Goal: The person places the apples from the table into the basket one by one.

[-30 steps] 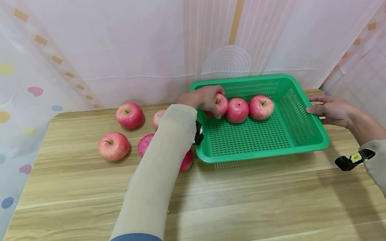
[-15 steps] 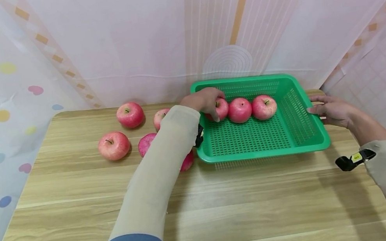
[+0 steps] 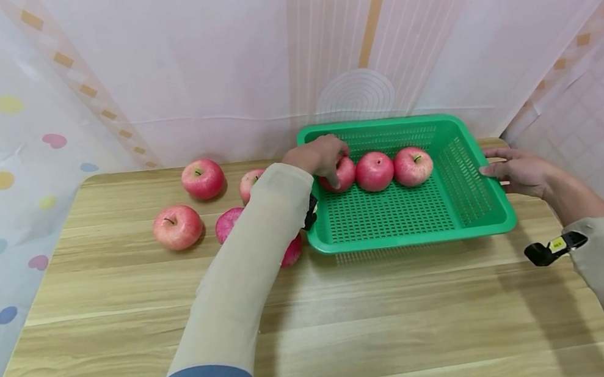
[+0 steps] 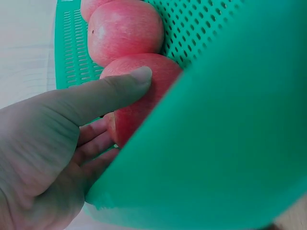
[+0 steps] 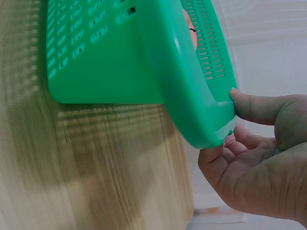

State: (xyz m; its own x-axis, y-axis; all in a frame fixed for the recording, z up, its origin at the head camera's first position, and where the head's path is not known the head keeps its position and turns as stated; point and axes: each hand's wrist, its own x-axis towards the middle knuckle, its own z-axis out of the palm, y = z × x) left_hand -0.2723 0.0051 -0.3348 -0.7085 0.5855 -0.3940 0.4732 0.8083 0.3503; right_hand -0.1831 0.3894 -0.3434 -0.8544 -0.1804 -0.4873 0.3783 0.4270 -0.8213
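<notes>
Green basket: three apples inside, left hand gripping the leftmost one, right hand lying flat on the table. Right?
Not the right hand: it grips the green basket by its rim, per the right wrist view. The left hand does grip the leftmost apple of three.

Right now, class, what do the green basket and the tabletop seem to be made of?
Green basket: most likely plastic, smooth and slightly glossy; its rim catches highlights and its walls have regular slots.
Tabletop: wood or wood-look laminate, with a faint sheen; streaky grain shows, but the look leaves open which.
</notes>
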